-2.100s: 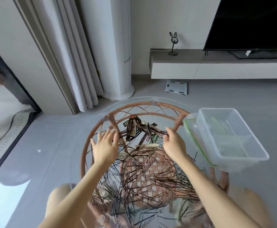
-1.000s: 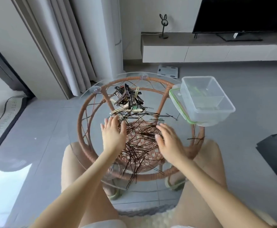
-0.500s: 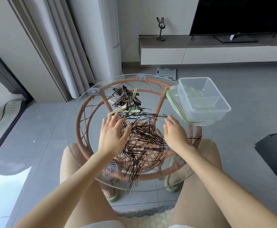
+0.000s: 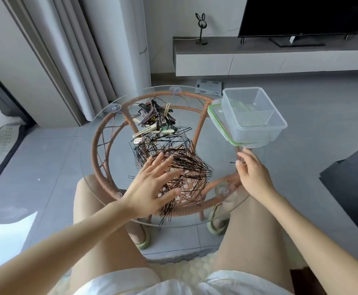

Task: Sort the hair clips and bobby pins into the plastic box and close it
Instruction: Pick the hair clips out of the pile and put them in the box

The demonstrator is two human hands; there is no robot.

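Observation:
A heap of black bobby pins (image 4: 186, 160) lies in the middle of the round glass table (image 4: 101, 133). Beyond it sits a smaller pile of dark and cream hair clips (image 4: 154, 120). The clear plastic box (image 4: 252, 116) stands uncovered at the table's right edge, resting on its green-rimmed lid (image 4: 215, 119). My left hand (image 4: 152, 188) lies flat with spread fingers on the near left side of the bobby pins. My right hand (image 4: 252, 175) is just below the box, thumb and fingers pinched on a single stray bobby pin (image 4: 232, 162).
The glass top sits on a rattan frame (image 4: 97, 167), with my knees under its near edge. A bathroom scale (image 4: 208, 86) lies on the floor behind. Curtains stand far left, a TV cabinet (image 4: 258, 58) far right, and a dark object (image 4: 354, 173) to the right.
My left hand slid right onto the bobby pins, which are pushed into a tighter heap. My right hand left the heap and moved right to a stray pin below the box.

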